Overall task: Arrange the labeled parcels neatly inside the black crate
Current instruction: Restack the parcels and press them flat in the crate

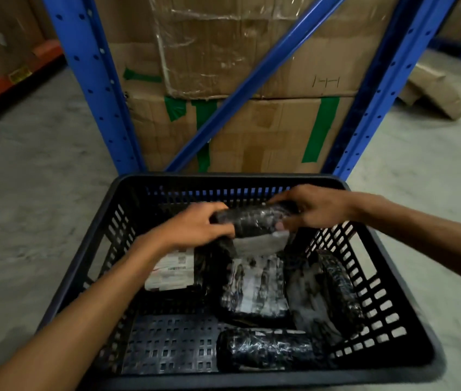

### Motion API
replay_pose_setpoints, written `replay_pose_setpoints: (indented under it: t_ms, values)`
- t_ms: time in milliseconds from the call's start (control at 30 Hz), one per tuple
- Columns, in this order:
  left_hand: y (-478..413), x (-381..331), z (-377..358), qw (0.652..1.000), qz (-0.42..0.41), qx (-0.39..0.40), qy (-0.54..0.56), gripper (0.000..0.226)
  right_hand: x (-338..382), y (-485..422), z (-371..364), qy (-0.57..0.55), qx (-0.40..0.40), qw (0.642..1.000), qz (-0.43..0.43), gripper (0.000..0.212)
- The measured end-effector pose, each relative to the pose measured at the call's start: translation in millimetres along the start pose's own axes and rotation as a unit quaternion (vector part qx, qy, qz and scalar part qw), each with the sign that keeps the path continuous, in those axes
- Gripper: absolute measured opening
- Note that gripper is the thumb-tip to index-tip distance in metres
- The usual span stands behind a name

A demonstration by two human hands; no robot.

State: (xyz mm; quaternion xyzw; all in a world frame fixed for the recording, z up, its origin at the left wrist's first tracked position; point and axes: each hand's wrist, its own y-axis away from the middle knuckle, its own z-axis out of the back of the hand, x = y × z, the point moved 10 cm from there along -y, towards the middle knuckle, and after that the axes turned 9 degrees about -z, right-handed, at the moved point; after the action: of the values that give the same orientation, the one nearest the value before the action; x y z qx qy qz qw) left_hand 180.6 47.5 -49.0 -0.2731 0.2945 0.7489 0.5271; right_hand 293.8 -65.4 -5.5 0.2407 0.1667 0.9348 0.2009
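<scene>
A: Head view first. What are the hands doing?

B: Both hold one black-wrapped roll parcel over the far half of the black crate, in the middle of the frame. The left hand is clenched around its left end, the right hand has its grip closed on the right end.

A: And the other parcels?

B: All inside the crate. A flat parcel with a white shipping label lies centre-left, partly under the left forearm. A glossy wrapped packet sits in the middle, just beside it. A long parcel leans along the right wall. Another black roll lies across the near side, lower centre. The lower-left floor of the crate is bare.

A: Surroundings?

B: The crate stands on a concrete floor. Behind it, at the top of the frame, a blue rack encloses stacked cardboard boxes with green tape.
</scene>
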Motion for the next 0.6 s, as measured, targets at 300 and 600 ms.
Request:
replay_pose_setpoints:
  t_ms: [300, 600]
  values:
    - [54, 49, 26, 0.925, 0.14, -0.096, 0.34, 0.067, 2, -25, -52, -0.577, 0.034, 0.777, -0.247, 0.052]
    - [96, 120, 18, 0.895, 0.263, -0.221, 0.283, 0.07, 42, -57, -113, -0.494, 0.06, 0.839, -0.222, 0.043]
